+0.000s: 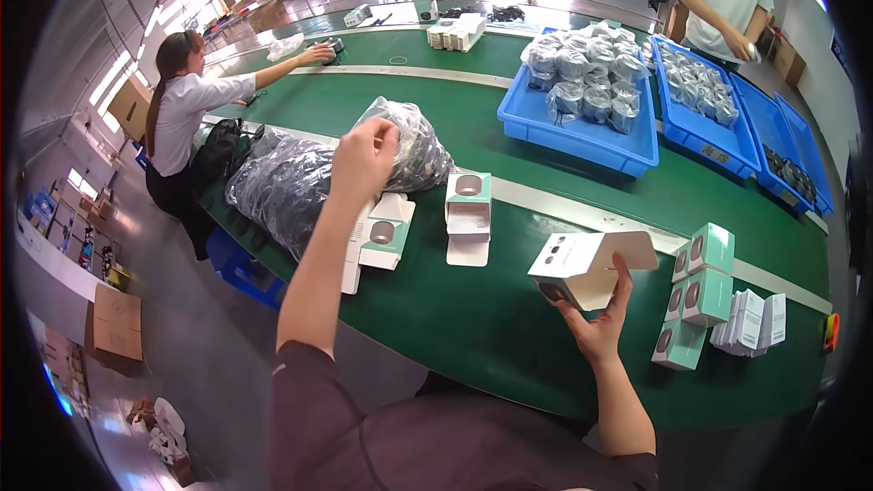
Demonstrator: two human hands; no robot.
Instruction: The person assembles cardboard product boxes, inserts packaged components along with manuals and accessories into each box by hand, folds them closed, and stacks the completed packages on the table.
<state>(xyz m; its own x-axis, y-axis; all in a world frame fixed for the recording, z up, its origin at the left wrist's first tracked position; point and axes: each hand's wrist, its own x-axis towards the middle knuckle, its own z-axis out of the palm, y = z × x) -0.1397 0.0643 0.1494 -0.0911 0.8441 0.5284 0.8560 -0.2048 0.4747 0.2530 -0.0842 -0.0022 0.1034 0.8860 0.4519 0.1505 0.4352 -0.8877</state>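
Note:
My right hand (596, 323) holds a small white carton (582, 268) with its flap open, above the green belt (473, 309). My left hand (362, 159) reaches out to a clear plastic bag of dark parts (414, 150) and pinches its top. Two flat white-and-teal cartons (382, 232) (468, 214) lie open on the belt between my hands.
Closed teal boxes (696, 295) and white leaflets (750, 320) sit at the right. Blue bins (582, 132) (700, 123) hold wrapped parts. A bigger dark bag (282, 186) lies at the left. One person at the left reaches over the far belt; another stands at the top right.

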